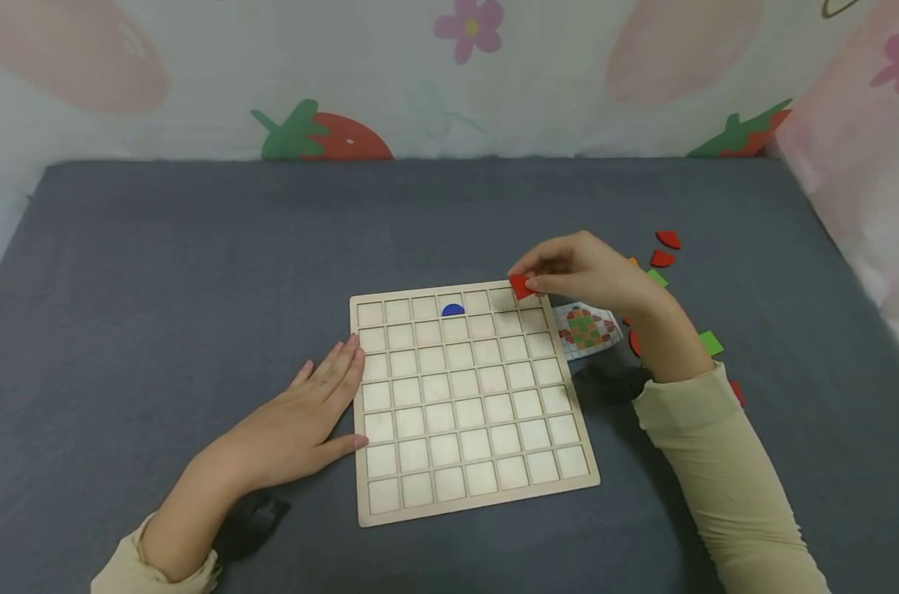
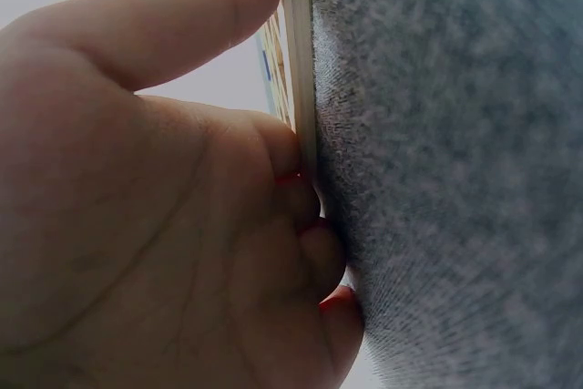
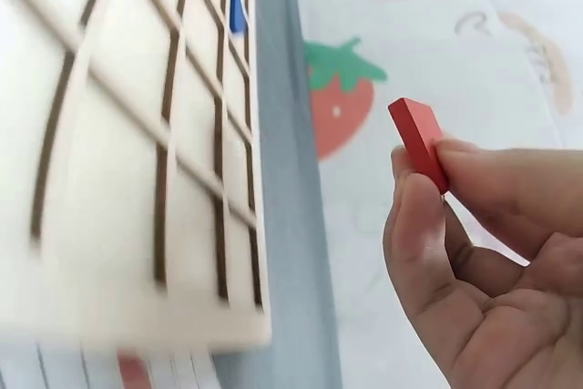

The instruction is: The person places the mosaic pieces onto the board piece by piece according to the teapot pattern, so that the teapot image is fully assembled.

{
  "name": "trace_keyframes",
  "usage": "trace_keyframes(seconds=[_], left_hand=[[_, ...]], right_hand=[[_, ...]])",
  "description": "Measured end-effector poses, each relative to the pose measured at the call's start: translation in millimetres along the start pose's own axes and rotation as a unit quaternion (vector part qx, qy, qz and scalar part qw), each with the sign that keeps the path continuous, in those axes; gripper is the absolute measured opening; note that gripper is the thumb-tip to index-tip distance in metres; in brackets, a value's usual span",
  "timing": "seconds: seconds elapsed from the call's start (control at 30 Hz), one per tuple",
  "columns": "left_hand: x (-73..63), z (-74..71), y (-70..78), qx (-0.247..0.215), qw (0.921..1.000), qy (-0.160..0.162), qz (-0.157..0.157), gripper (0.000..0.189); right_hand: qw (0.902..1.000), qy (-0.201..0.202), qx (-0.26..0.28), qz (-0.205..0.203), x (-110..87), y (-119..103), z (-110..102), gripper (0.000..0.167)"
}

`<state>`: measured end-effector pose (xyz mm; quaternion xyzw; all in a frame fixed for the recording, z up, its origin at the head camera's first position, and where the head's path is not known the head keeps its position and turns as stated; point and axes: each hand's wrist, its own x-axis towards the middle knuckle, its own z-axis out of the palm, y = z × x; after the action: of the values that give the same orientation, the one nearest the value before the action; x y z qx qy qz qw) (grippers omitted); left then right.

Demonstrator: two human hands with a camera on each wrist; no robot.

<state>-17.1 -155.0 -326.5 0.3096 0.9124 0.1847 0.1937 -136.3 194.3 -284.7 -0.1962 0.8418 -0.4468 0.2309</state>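
Observation:
A pale wooden grid board point(image 1: 477, 501) lies on the dark cloth, its square cells outlined by thin ridges. One blue half-round piece point(image 1: 453, 310) sits in a cell of the top row. My left hand point(image 1: 294, 433) rests against the board's left edge, fingertips and thumb touching the rim, fingers fairly straight. Between thumb and fingers my right hand point(image 1: 590, 268) pinches a red square tile point(image 1: 521, 286) above the board's top right corner. In the right wrist view the tile point(image 3: 421, 143) is held on a slant, apart from the board.
A printed pattern card point(image 1: 587, 330) lies partly under the board's right edge. Loose red pieces point(image 1: 668, 239) and green pieces point(image 1: 711, 343) are scattered to the right, some hidden by my right arm. Behind the table hangs a strawberry-print cloth point(image 1: 538, 82).

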Motion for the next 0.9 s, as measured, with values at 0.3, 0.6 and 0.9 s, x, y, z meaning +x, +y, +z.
trace_keyframes(seconds=[0.3, 0.6, 0.9], left_hand=[[0.6, -0.6, -0.2, -0.002, 1.0000, 0.002, 0.000, 0.085], [1.7, -1.7, -0.8, -0.001, 1.0000, 0.002, -0.002, 0.084], [2.4, -1.2, -1.7, 0.003, 1.0000, 0.001, -0.005, 0.084]], right_hand=[[0.9975, -0.034, 0.052, -0.032, 25.0, -12.6, 26.5, 0.010], [0.9931, -0.081, 0.044, -0.073, 48.3, -17.1, 46.1, 0.008], [0.9910, -0.106, -0.011, -0.081, 64.5, -27.1, 57.1, 0.010]])
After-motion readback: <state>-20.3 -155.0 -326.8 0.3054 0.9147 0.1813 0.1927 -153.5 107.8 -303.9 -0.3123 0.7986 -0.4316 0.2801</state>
